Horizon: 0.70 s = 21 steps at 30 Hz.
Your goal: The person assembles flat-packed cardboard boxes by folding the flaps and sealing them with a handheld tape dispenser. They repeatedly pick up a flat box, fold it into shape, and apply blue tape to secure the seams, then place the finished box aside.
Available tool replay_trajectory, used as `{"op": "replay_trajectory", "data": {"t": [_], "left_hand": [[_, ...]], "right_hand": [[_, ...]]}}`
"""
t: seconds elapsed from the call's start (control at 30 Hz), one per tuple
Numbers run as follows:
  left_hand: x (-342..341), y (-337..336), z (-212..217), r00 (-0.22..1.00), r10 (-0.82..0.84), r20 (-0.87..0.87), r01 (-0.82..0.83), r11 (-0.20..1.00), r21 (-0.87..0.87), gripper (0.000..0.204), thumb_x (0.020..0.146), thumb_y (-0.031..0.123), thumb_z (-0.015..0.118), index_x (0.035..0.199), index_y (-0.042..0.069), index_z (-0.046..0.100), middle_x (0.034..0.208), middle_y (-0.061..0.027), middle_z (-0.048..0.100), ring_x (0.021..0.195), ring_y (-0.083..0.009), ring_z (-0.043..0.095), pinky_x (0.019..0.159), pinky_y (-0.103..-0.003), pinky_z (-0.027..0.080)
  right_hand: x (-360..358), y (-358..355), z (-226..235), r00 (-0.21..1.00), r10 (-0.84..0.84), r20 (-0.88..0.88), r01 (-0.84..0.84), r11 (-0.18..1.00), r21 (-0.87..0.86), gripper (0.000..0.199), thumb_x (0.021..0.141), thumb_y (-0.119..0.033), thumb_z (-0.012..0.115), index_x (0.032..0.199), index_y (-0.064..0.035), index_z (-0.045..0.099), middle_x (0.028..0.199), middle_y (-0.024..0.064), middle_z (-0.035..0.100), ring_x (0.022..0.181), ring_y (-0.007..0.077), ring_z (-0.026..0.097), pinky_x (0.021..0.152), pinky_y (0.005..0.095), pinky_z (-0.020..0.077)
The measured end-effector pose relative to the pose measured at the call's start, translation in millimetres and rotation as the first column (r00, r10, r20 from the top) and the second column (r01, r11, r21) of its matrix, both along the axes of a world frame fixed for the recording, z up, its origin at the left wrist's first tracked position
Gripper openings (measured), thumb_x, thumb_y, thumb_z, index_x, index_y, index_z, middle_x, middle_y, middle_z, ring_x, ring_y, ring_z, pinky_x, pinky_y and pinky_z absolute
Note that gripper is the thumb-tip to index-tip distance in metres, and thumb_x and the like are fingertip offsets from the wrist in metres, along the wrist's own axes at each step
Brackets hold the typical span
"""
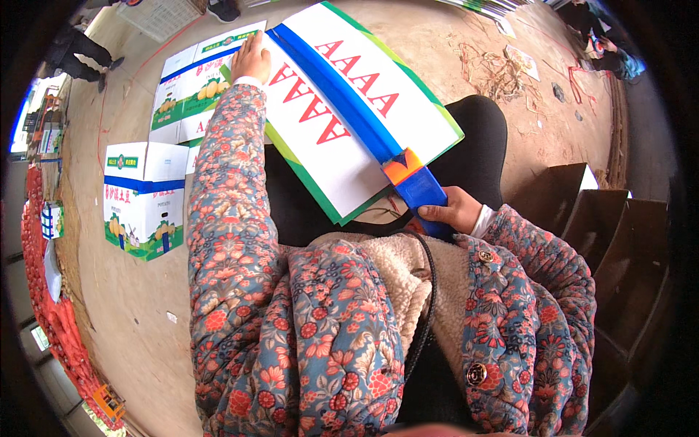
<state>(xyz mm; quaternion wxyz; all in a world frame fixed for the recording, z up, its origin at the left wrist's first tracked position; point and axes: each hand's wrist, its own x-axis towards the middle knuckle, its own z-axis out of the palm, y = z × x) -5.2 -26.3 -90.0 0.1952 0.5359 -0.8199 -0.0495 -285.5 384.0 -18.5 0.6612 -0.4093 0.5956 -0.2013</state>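
Several printed boxes stand on the floor at the person's left. The nearer box is white, with a green lower edge, pictures of yellow potatoes, red print and a blue band of tape round its upper part. Beyond it are more boxes of the same pattern, set close together. What is in them cannot be seen. A pale crate is farther off, cut by the upper rim; its contents are unclear. Red net sacks lie in a long row at far left, and brown compartments stand at right, their insides dark.

The carton lies slanted across the person's thighs. Its upper face is white with green borders and rows of red letters, and blue tape runs lengthwise down it to a blue and orange dispenser at the near end.

The right hand has its fingers closed round the dispenser, thumb on top. The left hand lies by the carton's far left edge, fingers straightened and gripping nothing visible; whether it presses there cannot be told.
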Motion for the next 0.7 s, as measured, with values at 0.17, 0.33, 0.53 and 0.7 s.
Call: {"op": "replay_trajectory", "data": {"t": [0.17,0.33,0.53,0.7], "left_hand": [[-33,14,18,0.994,-0.093,-0.058,0.081,0.979,-0.188,0.061,0.094,0.054,0.027,0.143,0.018,0.029,0.151,-0.0103,0.023,0.140,-0.0250,0.018,0.113,-0.045,0.010],[-79,26,-16,0.960,-0.144,0.238,0.200,0.952,-0.232,0.067,0.091,0.063,0.029,0.143,0.021,0.031,0.150,-0.0097,0.025,0.140,-0.0254,0.019,0.114,-0.045,0.010],[-74,-18,-24,0.980,-0.094,0.176,0.133,0.965,-0.225,0.070,0.088,0.065,0.032,0.143,0.020,0.031,0.150,-0.0102,0.024,0.140,-0.0263,0.018,0.114,-0.044,0.010],[-109,-2,11,0.982,-0.012,0.189,0.040,0.988,-0.148,0.075,0.088,0.066,0.033,0.142,0.014,0.032,0.149,-0.0145,0.026,0.139,-0.0274,0.021,0.113,-0.045,0.011]], "right_hand": [[-5,1,-8,0.992,-0.056,0.116,0.061,0.998,-0.035,0.041,0.081,-0.031,0.071,0.101,0.0030,0.061,0.083,0.0050,0.064,0.078,0.0120,0.058,0.074,0.0286,0.0473],[-4,4,-45,0.997,-0.030,0.073,0.044,0.977,-0.207,0.044,0.079,-0.034,0.074,0.103,0.0001,0.059,0.082,0.0044,0.063,0.077,0.0135,0.059,0.072,0.0290,0.0464],[-16,-30,-60,0.990,-0.036,0.134,0.078,0.942,-0.327,0.046,0.077,-0.034,0.076,0.102,0.0020,0.060,0.082,0.0032,0.062,0.077,0.0091,0.055,0.071,0.0281,0.0479],[-45,-73,-31,0.998,-0.014,-0.063,-0.013,0.909,-0.417,0.050,0.075,-0.039,0.076,0.097,0.0040,0.062,0.078,0.0059,0.064,0.072,0.0124,0.059,0.067,0.0286,0.0490]]}}
